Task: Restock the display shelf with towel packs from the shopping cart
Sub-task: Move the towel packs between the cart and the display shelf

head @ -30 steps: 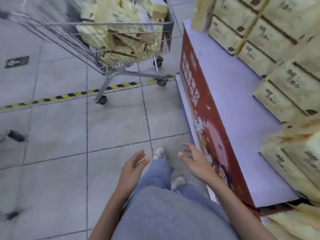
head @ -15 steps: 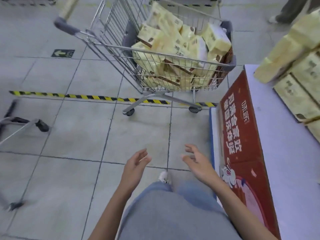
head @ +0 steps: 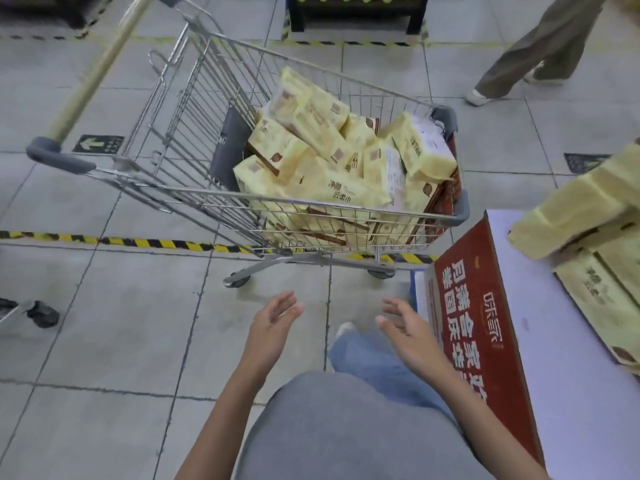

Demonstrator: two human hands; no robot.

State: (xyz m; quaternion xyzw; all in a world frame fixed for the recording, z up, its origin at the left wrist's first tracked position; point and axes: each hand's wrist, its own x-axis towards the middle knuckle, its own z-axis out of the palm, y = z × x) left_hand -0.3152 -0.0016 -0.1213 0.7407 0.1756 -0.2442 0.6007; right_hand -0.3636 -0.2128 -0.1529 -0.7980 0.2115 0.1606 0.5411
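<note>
Palms inward: left hand [head: 273, 323], right hand [head: 407, 329].

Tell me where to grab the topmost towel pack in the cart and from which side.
Take the topmost pack across its long edges, coming down from above over the cart near rim. It lies tilted on the heap, broad face up, nothing over it. The left hand and right hand are empty.

Cart [head: 194, 109] top open; wire side [head: 214, 216] blocks packs [head: 322, 161]; shelf [head: 568, 341] prob. close rt.
</note>
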